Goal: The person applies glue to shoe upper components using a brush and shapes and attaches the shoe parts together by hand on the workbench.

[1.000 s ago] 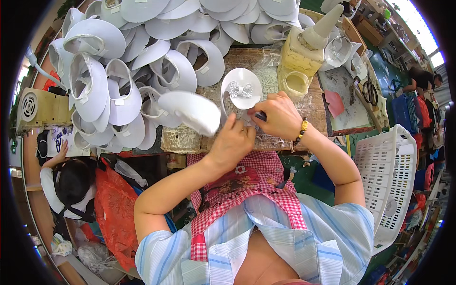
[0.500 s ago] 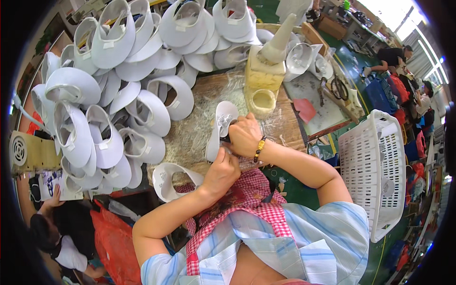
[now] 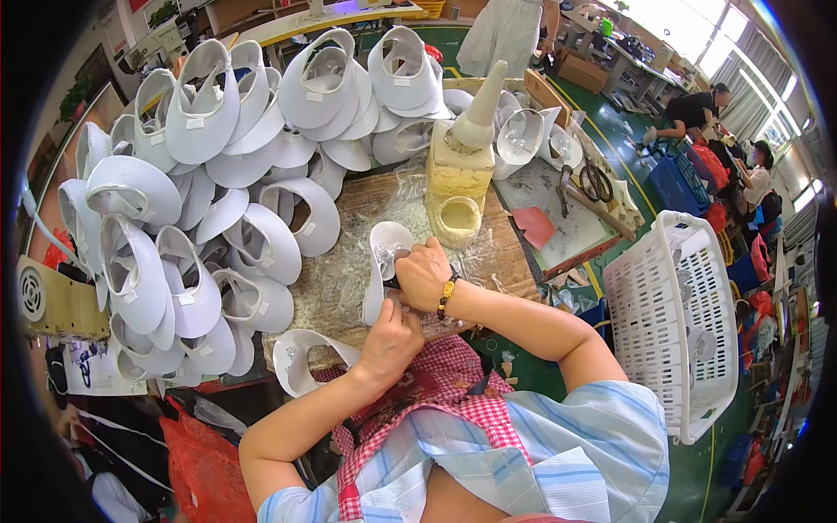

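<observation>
A white sun visor (image 3: 374,301) with shiny, clear-looking decoration stands on edge between my two hands over the worn wooden board (image 3: 349,205). My right hand (image 3: 425,275), with a beaded bracelet at its wrist, is closed on the visor's inner side. A small dark bit shows by its fingers, too hidden to name. Lower down, my left hand (image 3: 391,342) pinches the visor's near end, thumb and fingers together. Another decorated visor (image 3: 288,359) lies by my left forearm. Just beyond my right hand stands a yellowish block (image 3: 459,180) carrying a pale cone-shaped nozzle (image 3: 480,109).
Piled white visors (image 3: 135,261) crowd the left and far side. Right of the board lie a red scrap (image 3: 533,227) and black-handled scissors (image 3: 596,185). A white plastic basket (image 3: 621,301) stands at my right, a red bag (image 3: 205,466) at lower left. Other people work farther off.
The view has tilted, so the board and near things sit lower and a bit left. Both hands keep their hold on the same visor, with little visible movement.
</observation>
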